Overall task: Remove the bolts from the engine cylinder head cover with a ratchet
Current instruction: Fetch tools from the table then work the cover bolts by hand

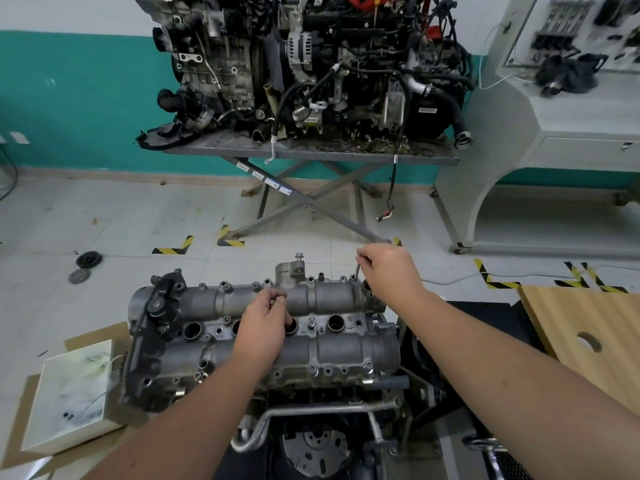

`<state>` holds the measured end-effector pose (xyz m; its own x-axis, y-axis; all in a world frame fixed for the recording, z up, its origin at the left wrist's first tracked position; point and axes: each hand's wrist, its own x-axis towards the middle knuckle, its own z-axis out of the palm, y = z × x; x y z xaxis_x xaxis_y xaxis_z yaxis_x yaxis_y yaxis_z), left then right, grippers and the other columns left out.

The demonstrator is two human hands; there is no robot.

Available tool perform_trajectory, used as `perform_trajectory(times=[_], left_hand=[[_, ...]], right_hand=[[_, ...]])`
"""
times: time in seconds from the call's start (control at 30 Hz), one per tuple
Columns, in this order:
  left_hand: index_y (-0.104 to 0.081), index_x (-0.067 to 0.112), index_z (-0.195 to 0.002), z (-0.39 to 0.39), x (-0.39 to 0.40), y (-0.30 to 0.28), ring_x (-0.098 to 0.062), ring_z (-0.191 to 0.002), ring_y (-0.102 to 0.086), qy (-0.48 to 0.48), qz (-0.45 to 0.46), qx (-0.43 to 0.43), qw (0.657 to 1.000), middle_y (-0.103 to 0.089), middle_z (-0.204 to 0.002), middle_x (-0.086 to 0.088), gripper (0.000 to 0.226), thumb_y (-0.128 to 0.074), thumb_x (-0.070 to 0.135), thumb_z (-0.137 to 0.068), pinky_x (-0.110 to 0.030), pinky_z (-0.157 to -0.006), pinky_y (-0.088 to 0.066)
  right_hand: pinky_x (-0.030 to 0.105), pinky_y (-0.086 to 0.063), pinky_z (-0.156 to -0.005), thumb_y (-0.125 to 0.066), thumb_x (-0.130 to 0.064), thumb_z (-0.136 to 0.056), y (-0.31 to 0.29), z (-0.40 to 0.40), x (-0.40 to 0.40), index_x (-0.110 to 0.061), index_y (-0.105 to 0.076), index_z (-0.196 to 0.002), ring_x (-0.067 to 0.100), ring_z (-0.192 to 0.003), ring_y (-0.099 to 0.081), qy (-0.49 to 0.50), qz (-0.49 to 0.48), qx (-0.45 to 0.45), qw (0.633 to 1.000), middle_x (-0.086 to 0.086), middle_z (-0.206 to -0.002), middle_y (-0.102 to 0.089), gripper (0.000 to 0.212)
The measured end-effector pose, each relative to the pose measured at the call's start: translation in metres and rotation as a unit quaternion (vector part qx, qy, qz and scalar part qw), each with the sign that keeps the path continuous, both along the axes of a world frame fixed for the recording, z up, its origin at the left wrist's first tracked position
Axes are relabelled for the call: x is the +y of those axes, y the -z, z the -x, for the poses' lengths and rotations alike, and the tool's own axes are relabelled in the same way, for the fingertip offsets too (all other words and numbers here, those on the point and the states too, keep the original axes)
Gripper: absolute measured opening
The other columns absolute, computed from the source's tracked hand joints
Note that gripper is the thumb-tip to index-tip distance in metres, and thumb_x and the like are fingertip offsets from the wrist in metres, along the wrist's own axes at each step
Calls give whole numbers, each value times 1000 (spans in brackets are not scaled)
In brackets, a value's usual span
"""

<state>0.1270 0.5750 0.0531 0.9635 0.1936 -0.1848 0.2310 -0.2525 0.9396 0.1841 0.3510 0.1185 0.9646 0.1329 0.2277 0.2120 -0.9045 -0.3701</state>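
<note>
At one o'clock on the cover (263, 344), right hand (389, 273) pinches a loosened bolt (357, 270), left hand (265, 322) grips others; lift it straight out.

Back wall (69, 15) white on top, teal band (76, 98) below, tan skirting at floor level. Pale tiled floor (138, 209), dirty, with yellow-black hazard tape corners (175, 247). Grey metal scissor-leg desk (311, 152) against the wall carries a second, greasy engine assembly (311, 64). White training console (561, 109) at right, wires trailing. Light wooden board with round hole (588, 327) at right edge. White box on flattened brown cardboard (69, 393) at lower left. Two dark round discs (85, 266) on the floor, left.
</note>
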Motion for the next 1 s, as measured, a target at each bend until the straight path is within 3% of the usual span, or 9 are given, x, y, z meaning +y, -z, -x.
perform_trajectory(times=[0.13, 0.37, 0.5, 0.7, 0.8, 0.9, 1.0], left_hand=[[-61, 34, -96, 0, 0, 0, -9, -46, -45, -1, 3, -1, 1000, -65, -64, 6, 20, -45, 22, -100, -34, -55, -38], [-60, 40, -90, 2, 0, -2, -7, -45, -45, 5, 2, -3, 1000, -65, -64, 6, 22, -46, 25, -100, -33, -54, -37], [-58, 51, -84, 3, 1, -4, -8, -46, -45, 11, 3, -2, 1000, -64, -64, 7, 31, -45, 27, -100, -33, -53, -37], [-56, 55, -87, 3, 1, -3, -7, -46, -47, 13, 1, 0, 1000, -65, -64, 8, 28, -45, 31, -98, -31, -53, -38], [-56, 54, -87, 2, 1, -2, -7, -46, -47, 12, 4, 8, 1000, -65, -64, 8, 24, -46, 34, -95, -30, -52, -37], [-57, 52, -86, 2, 1, -1, -7, -44, -46, 13, 13, 16, 1000, -65, -63, 8, 21, -45, 36, -93, -30, -51, -36], [-58, 49, -85, 1, 1, -2, -9, -44, -46, 13, 20, 23, 999, -65, -63, 7, 19, -45, 36, -91, -31, -51, -35]], right_hand=[[33, -47, -85, -58, -16, -98, 2, 1, 4, -5, -75, -100, 27, -93, -65, -10, -28, -26, 999, 10, -95, -73, 20], [41, -51, -87, -64, -14, -95, -3, -6, 37, -5, -76, -103, 29, -93, -66, -16, -124, -36, 992, 12, -95, -74, 17], [34, -47, -85, -58, -15, -99, 7, -11, 54, -5, -73, -105, 27, -95, -63, -56, -83, -1, 995, 10, -98, -72, 20], [38, -48, -86, -53, -14, -99, 17, -14, 59, -3, -72, -97, 29, -94, -63, -107, 2, 43, 993, 11, -97, -70, 22], [39, -47, -89, -49, -13, -98, 19, -14, 65, -8, -71, -99, 28, -103, -62, -141, 78, 103, 982, 7, -106, -68, 23], [35, -47, -93, -49, -15, -96, 18, -12, 67, -14, -73, -101, 25, -115, -56, -132, 106, 95, 981, 1, -111, -70, 25], [36, -50, -87, -49, -17, -94, 13, -14, 67, -23, -75, -105, 30, -109, -60, -115, 132, 97, 980, 5, -109, -70, 29]])
